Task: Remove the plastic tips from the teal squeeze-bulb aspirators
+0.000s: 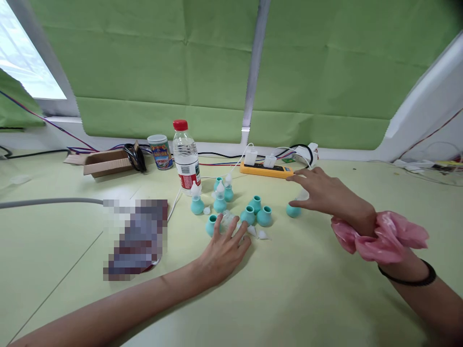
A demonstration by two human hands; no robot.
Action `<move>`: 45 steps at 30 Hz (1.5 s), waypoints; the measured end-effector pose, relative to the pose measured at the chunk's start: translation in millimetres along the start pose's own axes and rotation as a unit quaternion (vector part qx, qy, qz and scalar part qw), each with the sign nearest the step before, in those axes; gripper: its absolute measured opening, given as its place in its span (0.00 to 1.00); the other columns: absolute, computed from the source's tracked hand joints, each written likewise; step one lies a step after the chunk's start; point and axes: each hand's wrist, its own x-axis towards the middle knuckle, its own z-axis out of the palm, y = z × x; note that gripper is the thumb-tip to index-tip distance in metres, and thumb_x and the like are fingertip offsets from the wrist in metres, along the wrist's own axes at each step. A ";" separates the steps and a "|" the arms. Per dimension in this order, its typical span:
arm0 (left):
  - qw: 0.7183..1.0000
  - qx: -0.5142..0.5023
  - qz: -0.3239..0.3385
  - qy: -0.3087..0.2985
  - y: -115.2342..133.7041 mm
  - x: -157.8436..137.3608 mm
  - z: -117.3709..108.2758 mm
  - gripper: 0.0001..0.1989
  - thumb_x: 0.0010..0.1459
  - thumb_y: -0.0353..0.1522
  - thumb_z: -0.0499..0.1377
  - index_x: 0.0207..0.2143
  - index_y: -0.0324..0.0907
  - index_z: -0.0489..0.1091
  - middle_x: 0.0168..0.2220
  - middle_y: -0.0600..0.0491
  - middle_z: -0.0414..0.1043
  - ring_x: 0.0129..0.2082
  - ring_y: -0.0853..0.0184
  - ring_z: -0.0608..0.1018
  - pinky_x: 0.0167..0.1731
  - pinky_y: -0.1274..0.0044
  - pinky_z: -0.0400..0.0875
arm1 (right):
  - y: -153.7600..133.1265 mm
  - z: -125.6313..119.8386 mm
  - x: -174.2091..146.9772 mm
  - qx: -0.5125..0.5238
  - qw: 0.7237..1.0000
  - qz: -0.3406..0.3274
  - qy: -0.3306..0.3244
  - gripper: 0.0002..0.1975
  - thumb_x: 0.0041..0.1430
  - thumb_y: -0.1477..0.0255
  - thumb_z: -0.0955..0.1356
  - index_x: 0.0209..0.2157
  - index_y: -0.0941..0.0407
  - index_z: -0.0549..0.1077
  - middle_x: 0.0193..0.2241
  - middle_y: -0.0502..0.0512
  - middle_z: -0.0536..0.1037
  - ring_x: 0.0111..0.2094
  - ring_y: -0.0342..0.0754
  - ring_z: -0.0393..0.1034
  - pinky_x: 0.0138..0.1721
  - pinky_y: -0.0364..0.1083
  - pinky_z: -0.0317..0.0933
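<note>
Several small teal squeeze bulbs [256, 212] sit in a group mid-table, some fitted with white nozzle tips [220, 187], others open-topped. Loose clear tips [261, 234] lie by them. My left hand [224, 248] lies flat on the table, fingers spread, its fingertips touching a clear plastic piece [228, 218] beside one teal bulb [211, 224]. My right hand [321, 192] hovers palm-down to the right, with a white tip under its fingers and a lone teal bulb [292, 210] at its thumb; whether it grips anything is hidden. A pink scrunchie [379, 233] and black band ring that wrist.
A water bottle with red cap [185, 159], a printed can [160, 152] and a cardboard box [104, 163] stand at the back. An orange power strip [266, 168] with white plugs and cables lies behind the bulbs. A blurred-out object [135, 238] rests at left.
</note>
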 end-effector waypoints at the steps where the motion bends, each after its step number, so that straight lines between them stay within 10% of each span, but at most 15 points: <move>1: 1.000 0.004 0.000 0.005 0.4 0.3 0.0 0.10 0.52 0.23 0.50 0.37 0.39 0.64 0.51 0.44 0.58 0.52 0.52 0.58 0.47 0.52 0.45 | 4.0 1.2 0.9 -0.002 0.999 0.008 -0.035 0.22 0.46 0.61 0.64 0.42 0.57 0.67 0.41 0.62 0.69 0.40 0.59 0.62 0.30 0.50 0.57; 8: 0.987 -0.151 -0.033 0.038 1.6 5.4 -26.5 0.14 0.56 0.34 0.49 0.45 0.41 0.60 0.50 0.42 0.58 0.48 0.53 0.61 0.45 0.53 0.52 | 12.4 -19.9 -5.4 0.090 0.988 -0.047 -0.120 0.13 0.50 0.64 0.62 0.21 0.57 0.71 0.20 0.54 0.70 0.22 0.45 0.62 0.22 0.43 0.51; 13: 0.923 -0.376 -0.076 0.028 3.9 5.9 -61.2 0.24 0.54 0.39 0.52 0.51 0.39 0.53 0.52 0.41 0.54 0.50 0.59 0.60 0.46 0.66 0.60 | -27.7 -46.1 -29.2 0.272 0.937 -0.175 -0.130 0.12 0.51 0.63 0.63 0.24 0.55 0.73 0.14 0.48 0.67 0.16 0.40 0.57 0.19 0.41 0.49; 16: 0.820 -0.559 -0.123 -0.018 8.8 6.1 -70.1 0.21 0.54 0.40 0.52 0.48 0.41 0.56 0.45 0.46 0.63 0.43 0.64 0.67 0.42 0.71 0.64 | -63.5 -40.6 -41.7 0.330 0.914 -0.235 -0.017 0.11 0.54 0.65 0.62 0.25 0.56 0.71 0.16 0.49 0.67 0.17 0.39 0.57 0.21 0.40 0.50; 20: 0.572 -0.790 -0.188 -0.112 19.7 5.5 -66.6 0.16 0.55 0.42 0.48 0.31 0.38 0.64 0.25 0.53 0.67 0.20 0.73 0.68 0.21 0.80 0.64 | -91.8 -23.7 -46.8 0.385 0.892 -0.222 0.085 0.21 0.56 0.65 0.59 0.12 0.56 0.59 0.10 0.47 0.55 0.15 0.38 0.46 0.19 0.41 0.45; 24: 0.459 -0.854 -0.219 -0.112 28.7 3.2 -61.1 0.18 0.52 0.45 0.51 0.28 0.37 0.62 0.20 0.54 0.65 0.15 0.75 0.66 0.14 0.83 0.57 | -96.4 -10.0 -35.7 0.537 0.833 -0.131 -0.016 0.24 0.55 0.62 0.57 0.10 0.56 0.53 0.09 0.45 0.49 0.13 0.37 0.41 0.16 0.41 0.41; 28: 0.527 -0.819 -0.215 -0.075 29.1 2.3 -61.8 0.15 0.49 0.42 0.55 0.25 0.37 0.63 0.21 0.55 0.64 0.20 0.74 0.66 0.20 0.82 0.61 | -93.7 5.3 -18.3 0.668 0.719 -0.033 -0.186 0.26 0.54 0.59 0.56 0.08 0.56 0.53 0.05 0.43 0.47 0.09 0.35 0.39 0.12 0.40 0.38; 35: 0.554 -0.792 -0.247 -0.070 32.1 -0.8 -52.8 0.14 0.54 0.41 0.51 0.37 0.40 0.61 0.26 0.53 0.69 0.24 0.72 0.69 0.26 0.80 0.62 | -92.5 30.5 -9.1 0.388 0.916 -0.084 0.057 0.18 0.55 0.60 0.60 0.22 0.58 0.67 0.15 0.49 0.65 0.18 0.40 0.57 0.23 0.41 0.50; 38: 0.547 -0.790 -0.266 -0.080 36.2 -1.4 -47.9 0.16 0.54 0.41 0.51 0.41 0.41 0.59 0.29 0.52 0.71 0.27 0.70 0.70 0.27 0.79 0.62 | -97.3 39.9 -10.3 0.329 0.930 -0.141 0.078 0.14 0.56 0.62 0.61 0.34 0.58 0.69 0.25 0.53 0.73 0.25 0.44 0.65 0.28 0.42 0.56; 45: 0.426 -0.821 -0.369 -0.089 36.9 4.7 -43.9 0.12 0.55 0.39 0.48 0.34 0.39 0.59 0.24 0.51 0.71 0.23 0.69 0.71 0.26 0.78 0.63 | -102.5 59.6 -11.5 0.317 0.905 -0.196 0.205 0.13 0.54 0.69 0.64 0.39 0.61 0.68 0.33 0.59 0.75 0.31 0.46 0.70 0.29 0.42 0.63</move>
